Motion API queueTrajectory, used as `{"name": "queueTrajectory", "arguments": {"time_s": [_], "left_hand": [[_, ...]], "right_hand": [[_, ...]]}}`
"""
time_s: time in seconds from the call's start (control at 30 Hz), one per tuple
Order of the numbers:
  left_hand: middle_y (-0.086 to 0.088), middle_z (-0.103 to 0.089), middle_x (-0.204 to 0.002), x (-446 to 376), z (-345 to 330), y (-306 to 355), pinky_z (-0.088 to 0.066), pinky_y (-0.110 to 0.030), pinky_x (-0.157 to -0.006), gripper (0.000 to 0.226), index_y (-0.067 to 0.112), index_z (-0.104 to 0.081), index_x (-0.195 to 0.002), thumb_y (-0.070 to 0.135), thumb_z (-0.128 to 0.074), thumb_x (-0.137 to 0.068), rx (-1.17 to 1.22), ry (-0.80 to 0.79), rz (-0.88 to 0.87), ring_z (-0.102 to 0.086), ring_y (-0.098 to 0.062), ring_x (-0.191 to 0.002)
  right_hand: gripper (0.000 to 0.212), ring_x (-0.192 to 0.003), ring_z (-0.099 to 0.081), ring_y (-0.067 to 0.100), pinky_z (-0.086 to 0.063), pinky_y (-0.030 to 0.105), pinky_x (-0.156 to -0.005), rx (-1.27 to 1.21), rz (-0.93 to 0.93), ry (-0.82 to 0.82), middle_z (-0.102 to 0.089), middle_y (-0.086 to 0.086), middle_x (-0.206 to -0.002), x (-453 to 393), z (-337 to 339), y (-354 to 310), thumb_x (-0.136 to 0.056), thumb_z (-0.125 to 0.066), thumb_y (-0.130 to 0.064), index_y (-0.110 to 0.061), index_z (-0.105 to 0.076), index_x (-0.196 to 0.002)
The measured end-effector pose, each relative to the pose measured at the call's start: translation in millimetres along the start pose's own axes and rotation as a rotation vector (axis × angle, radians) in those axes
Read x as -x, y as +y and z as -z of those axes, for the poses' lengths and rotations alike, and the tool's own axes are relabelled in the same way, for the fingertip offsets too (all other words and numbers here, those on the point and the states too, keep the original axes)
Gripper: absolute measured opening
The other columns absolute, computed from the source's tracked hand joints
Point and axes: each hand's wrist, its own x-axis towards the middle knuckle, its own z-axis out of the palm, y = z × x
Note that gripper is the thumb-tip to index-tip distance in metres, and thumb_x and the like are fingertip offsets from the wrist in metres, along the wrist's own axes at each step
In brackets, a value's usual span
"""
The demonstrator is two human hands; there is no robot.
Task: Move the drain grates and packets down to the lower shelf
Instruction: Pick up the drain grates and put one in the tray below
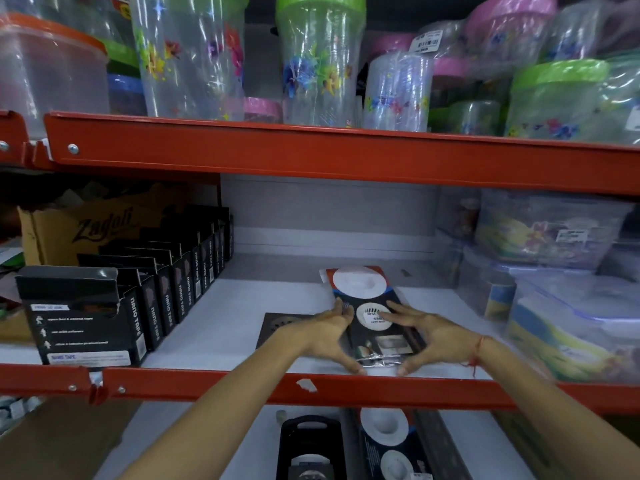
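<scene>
A stack of dark packets (367, 306) with white round discs printed on them lies on the middle shelf (221, 327). My left hand (329, 336) presses against its left edge and my right hand (433, 336) against its right edge, thumbs at the near end. A dark square drain grate (277, 323) lies flat just left of the packets, partly under my left wrist. On the lower shelf (242, 445) lie a black packet (308, 448) and a white-disc packet (388, 441), beside a long dark grate (440, 445).
Black nano tape boxes (145, 296) line the shelf's left side before a cardboard box (86, 226). Wrapped plastic containers (561, 296) crowd the right. A red shelf beam (311, 386) crosses under my forearms. Plastic jars (318, 64) fill the top shelf.
</scene>
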Motion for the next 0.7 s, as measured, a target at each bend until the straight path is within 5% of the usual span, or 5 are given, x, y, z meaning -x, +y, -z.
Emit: {"name": "queueTrajectory", "arguments": {"time_s": [0.13, 0.23, 0.43, 0.63, 0.7], "left_hand": [[-0.007, -0.019, -0.158, -9, 5, 8, -0.027, -0.036, -0.117, 0.100, 0.017, -0.019, -0.149, 0.052, -0.074, -0.073, 0.074, -0.031, -0.003, -0.031, -0.025, -0.140], [-0.007, -0.025, -0.155, -20, 7, 5, -0.033, -0.040, -0.116, 0.101, 0.018, -0.022, -0.149, 0.056, -0.074, -0.070, 0.079, -0.047, 0.001, -0.036, -0.025, -0.135], [-0.001, 0.017, -0.161, -20, -1, 2, -0.014, -0.039, -0.123, 0.108, 0.021, 0.003, -0.152, 0.060, -0.065, -0.077, 0.090, -0.028, -0.006, -0.007, -0.024, -0.149], [0.005, 0.010, -0.160, 24, -5, -33, 0.006, -0.034, -0.122, 0.088, 0.020, -0.004, -0.152, 0.072, -0.024, -0.085, -0.033, 0.224, -0.032, 0.010, -0.009, -0.148], [0.006, 0.008, -0.160, 43, -7, -52, 0.007, -0.031, -0.121, 0.087, 0.019, -0.005, -0.152, 0.072, -0.013, -0.083, -0.049, 0.326, -0.002, 0.011, -0.006, -0.147]], "right_hand": [[0.090, -0.146, -0.014, 0.010, -0.018, 0.035, -0.120, 0.031, 0.017, 0.078, -0.012, -0.015, -0.159, 1, -5, 4, -0.061, -0.063, -0.076, -0.055, -0.025, -0.140], [0.084, -0.146, -0.015, 0.011, -0.018, 0.034, -0.120, 0.066, -0.012, 0.127, -0.017, -0.015, -0.158, 0, -7, 10, -0.063, -0.062, -0.075, -0.056, -0.029, -0.138], [0.079, -0.146, -0.016, 0.013, -0.017, 0.036, -0.120, 0.035, -0.044, 0.128, -0.019, -0.012, -0.158, 2, -6, 14, -0.068, -0.064, -0.069, -0.053, -0.031, -0.138], [0.093, -0.146, -0.017, 0.011, -0.019, 0.040, -0.120, -0.043, -0.053, 0.232, -0.026, -0.012, -0.156, 0, -4, -11, -0.059, -0.048, -0.086, -0.042, -0.038, -0.140], [0.084, -0.142, -0.027, 0.013, -0.025, 0.038, -0.118, -0.065, -0.021, 0.269, -0.034, -0.012, -0.153, -9, -4, -31, -0.067, -0.055, -0.078, -0.036, -0.042, -0.139]]}}
